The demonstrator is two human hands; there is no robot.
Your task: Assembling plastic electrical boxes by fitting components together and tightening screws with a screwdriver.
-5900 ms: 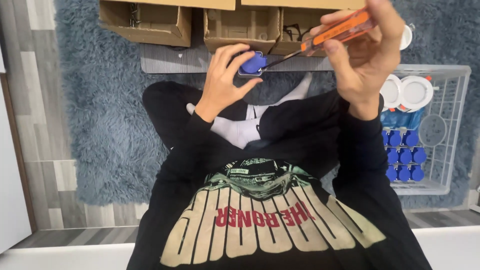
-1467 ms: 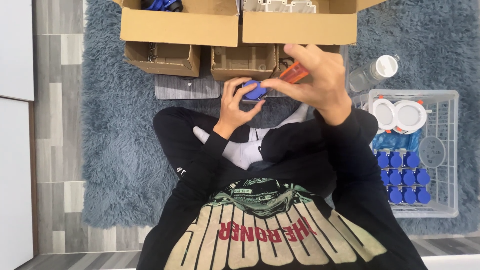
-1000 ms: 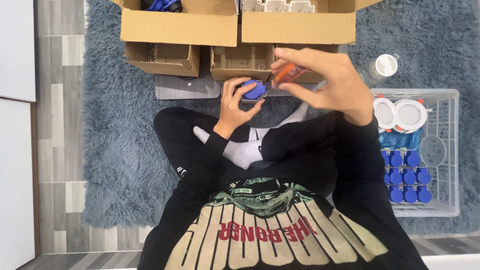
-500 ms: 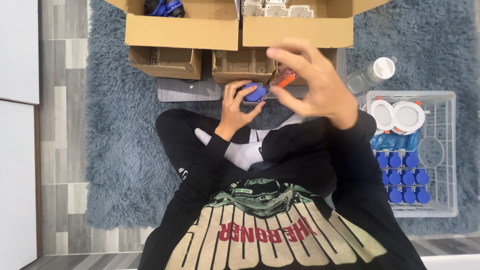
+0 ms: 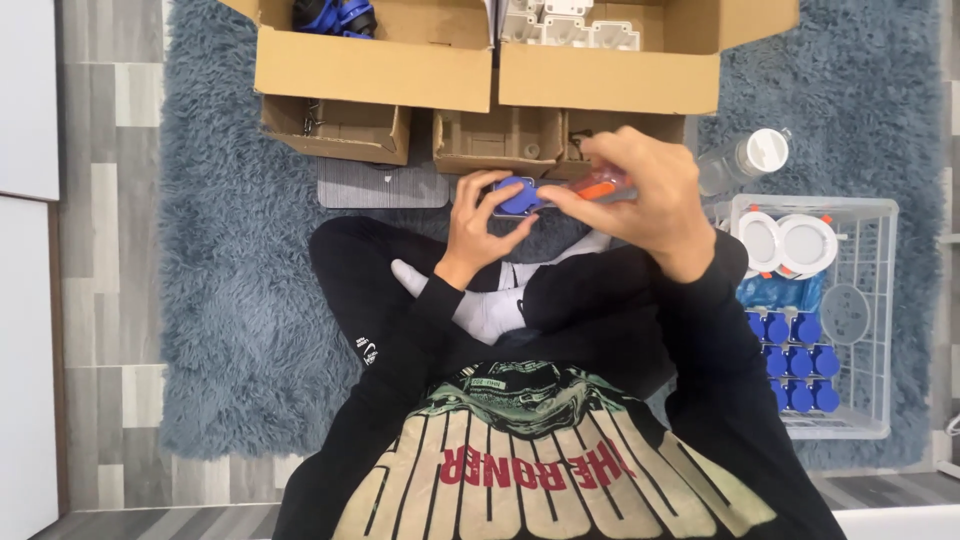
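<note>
light: bright, even; shadows: soft; focus: sharp; blur: slight

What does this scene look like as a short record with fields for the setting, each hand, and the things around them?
setting: person seated cross-legged on a blue-grey shaggy rug, seen from above
left hand: holds a small blue part
right hand: grips an orange-handled screwdriver, its tip toward the blue part
ahead: open cardboard boxes, one with blue pieces, one with white pieces
right side: white wire basket with blue parts and white round discs
beside basket: clear plastic bottle lying on the rug
</note>
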